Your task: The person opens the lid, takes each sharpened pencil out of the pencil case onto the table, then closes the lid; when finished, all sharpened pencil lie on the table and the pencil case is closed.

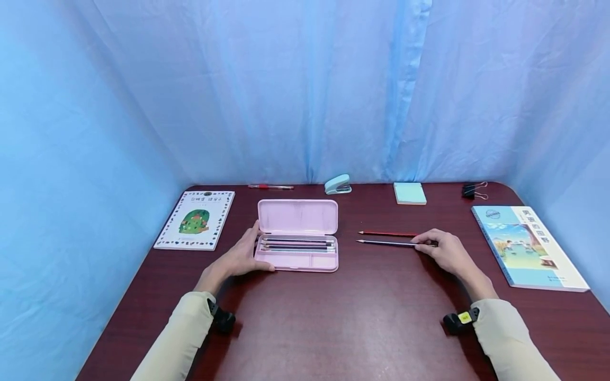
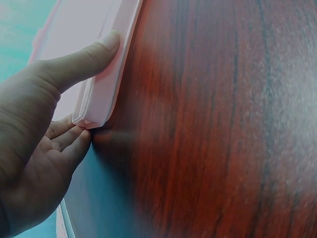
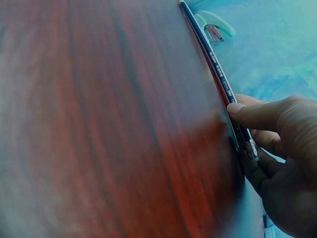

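Observation:
A pink pencil case (image 1: 297,261) lies open on the table, its lid tipped back, with several pencils (image 1: 297,245) in its long rear compartment. My left hand (image 1: 242,254) grips the case at its left end. In the left wrist view the thumb (image 2: 101,48) lies along the front edge and the fingers are around the corner. To the right of the case, my right hand (image 1: 445,250) pinches a dark blue pencil (image 1: 388,243) near its eraser end, its tip pointing left. Just behind that one lies a red pencil (image 1: 386,233), its right end hidden by the hand.
Along the back edge are a red pen (image 1: 270,187), a mint stapler (image 1: 338,184), sticky notes (image 1: 410,193) and a black binder clip (image 1: 474,190). A white book (image 1: 195,221) lies at left, a thicker book (image 1: 529,248) at right. Blue curtains (image 1: 305,90) hang behind.

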### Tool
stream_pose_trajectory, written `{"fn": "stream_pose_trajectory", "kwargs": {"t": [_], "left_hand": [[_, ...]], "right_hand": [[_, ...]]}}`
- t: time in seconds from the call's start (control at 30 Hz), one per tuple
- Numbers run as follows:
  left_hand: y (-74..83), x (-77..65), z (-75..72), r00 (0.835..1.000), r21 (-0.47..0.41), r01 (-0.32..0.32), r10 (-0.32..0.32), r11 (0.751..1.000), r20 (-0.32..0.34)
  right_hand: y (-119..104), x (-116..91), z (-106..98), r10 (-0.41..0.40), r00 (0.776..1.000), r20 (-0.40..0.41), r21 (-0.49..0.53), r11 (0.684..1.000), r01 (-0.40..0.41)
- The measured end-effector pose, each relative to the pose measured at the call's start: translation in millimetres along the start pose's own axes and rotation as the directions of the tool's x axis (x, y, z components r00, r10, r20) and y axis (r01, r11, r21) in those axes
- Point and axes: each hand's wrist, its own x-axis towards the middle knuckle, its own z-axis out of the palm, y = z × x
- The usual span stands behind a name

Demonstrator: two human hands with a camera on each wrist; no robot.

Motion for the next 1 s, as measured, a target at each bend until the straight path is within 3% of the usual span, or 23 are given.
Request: {"fn": "stream_pose_trajectory", "kwargs": {"t": [0.43,0.63,0.8,1.0], "left_hand": [[-0.2,0.1,1.8,1.0,0.0,0.006,-0.006,1.0,0.001],[0.0,0.1,1.0,1.0,0.002,0.005,-0.005,1.0,0.001],[0.1,0.6,0.0,1.0,0.001,0.002,-0.002,1.0,-0.002],[1.0,0.5,0.1,1.0,0.015,0.005,-0.005,1.0,0.009]], "right_hand": [[3.9,-2.2,2.4,0.001,0.998,-0.059,-0.042,0.999,-0.004],[-0.4,-1.5,0.5,-0.058,0.995,-0.076,-0.076,0.996,0.053],[-19.7,4.0,1.8,-0.133,0.987,-0.091,-0.067,0.99,0.128],[-61.9,21.2,13.6,-0.232,0.969,-0.089,-0.017,0.973,0.231]]}}
